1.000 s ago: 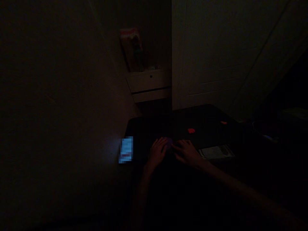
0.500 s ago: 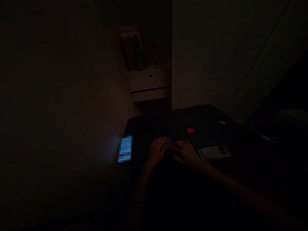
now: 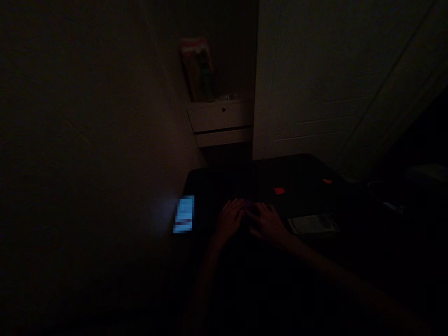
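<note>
Very dim room; clock read from the hands, 12 straight ahead of the person. A black table (image 3: pixel 210 182) took the middle of the view. A wall (image 3: pixel 105 140) shut in its side at 9 to 10 o'clock. A pale door (image 3: pixel 308 74) rose past the far edge at 1; drawers (image 3: pixel 224 119) stood between 11 and 12, beyond the table, with a bag (image 3: pixel 193 51), red at the top, and a green thing (image 3: pixel 206 81) on them, both too dark to name better.

Counted on the table: two red lumps (image 3: pixel 279 191), the nearer at 2 o'clock, the farther between 2 and 3, well apart. One flat sheet (image 3: pixel 313 224) at 3, just beside the right wrist. One lit screen (image 3: pixel 184 214) at 9, by the wall, its face blurred into squares. Off at 3, past the sheet, a small pale thing (image 3: pixel 392 206), too dim to tell.

One purple lump (image 3: pixel 248 204) lay at the centre, between the two hands, mostly covered by fingers. Left hand (image 3: pixel 232 215) came in from 7, palm down, fingers bent beside it; right hand (image 3: pixel 266 221) from 4, fingers curled towards it. Hands close together, fingertips nearly meeting; I could not tell whether either gripped the lump.
</note>
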`<state>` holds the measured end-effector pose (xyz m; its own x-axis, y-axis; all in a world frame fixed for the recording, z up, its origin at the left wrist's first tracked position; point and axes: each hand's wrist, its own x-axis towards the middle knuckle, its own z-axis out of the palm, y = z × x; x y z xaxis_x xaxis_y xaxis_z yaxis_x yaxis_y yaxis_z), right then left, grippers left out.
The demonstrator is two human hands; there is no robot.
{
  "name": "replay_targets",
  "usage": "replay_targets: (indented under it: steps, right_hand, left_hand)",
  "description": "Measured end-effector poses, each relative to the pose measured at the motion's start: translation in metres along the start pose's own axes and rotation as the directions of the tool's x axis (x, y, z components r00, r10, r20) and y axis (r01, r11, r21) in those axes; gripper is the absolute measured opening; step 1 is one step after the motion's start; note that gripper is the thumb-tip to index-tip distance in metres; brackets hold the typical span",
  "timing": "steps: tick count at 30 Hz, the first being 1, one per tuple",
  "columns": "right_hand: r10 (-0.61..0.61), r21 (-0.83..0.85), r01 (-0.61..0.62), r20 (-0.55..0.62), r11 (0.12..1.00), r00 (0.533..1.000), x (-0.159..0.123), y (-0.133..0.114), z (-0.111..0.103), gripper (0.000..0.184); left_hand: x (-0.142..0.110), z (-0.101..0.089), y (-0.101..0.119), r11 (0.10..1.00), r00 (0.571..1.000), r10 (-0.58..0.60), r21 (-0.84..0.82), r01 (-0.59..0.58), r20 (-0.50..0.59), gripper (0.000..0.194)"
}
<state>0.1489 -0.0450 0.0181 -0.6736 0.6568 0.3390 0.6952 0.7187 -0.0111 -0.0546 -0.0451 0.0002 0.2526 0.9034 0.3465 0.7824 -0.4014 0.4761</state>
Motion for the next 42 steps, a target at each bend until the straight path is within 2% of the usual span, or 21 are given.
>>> replay_targets:
  steps: [3,9,14,23,28,35,42]
  right_hand:
    - [-0.014,0.029,0.014,0.003,0.999,1.0,0.0,0.005,0.0,0.06]
    - [0.004,0.055,0.0,-0.082,0.998,0.997,-0.001,0.02,0.003,0.064]
    - [-0.025,-0.018,0.023,-0.064,1.0,0.998,-0.001,0.021,0.0,0.059]
    - [-0.077,-0.039,0.077,0.011,0.996,0.997,-0.002,0.021,-0.002,0.063]
    - [-0.086,-0.008,0.086,-0.005,0.996,0.996,-0.003,0.03,0.001,0.065]
    - [-0.124,0.084,0.124,-0.007,0.989,0.992,-0.007,0.036,-0.001,0.058]
    - [-0.146,0.036,0.148,-0.045,0.988,0.988,-0.013,0.03,0.002,0.065]
  left_hand:
    - [0.0,-0.001,0.001,1.0,1.0,-0.002,0.008,0.002,0.01,0.04]
    - [-0.002,-0.001,0.001,0.999,1.0,0.019,0.031,-0.019,0.003,0.042]
    - [-0.002,-0.002,0.002,0.998,0.999,0.035,0.059,-0.036,0.027,0.041]
    - [-0.003,-0.003,0.004,0.993,0.998,0.041,0.109,-0.046,0.043,0.044]
    - [-0.003,-0.005,0.008,0.983,0.997,0.057,0.172,-0.066,0.061,0.046]
    - [-0.002,-0.006,0.017,0.976,0.998,0.041,0.21,-0.048,0.041,0.045]
    - [-0.005,-0.003,0.016,0.981,0.999,0.045,0.191,-0.044,0.001,0.038]
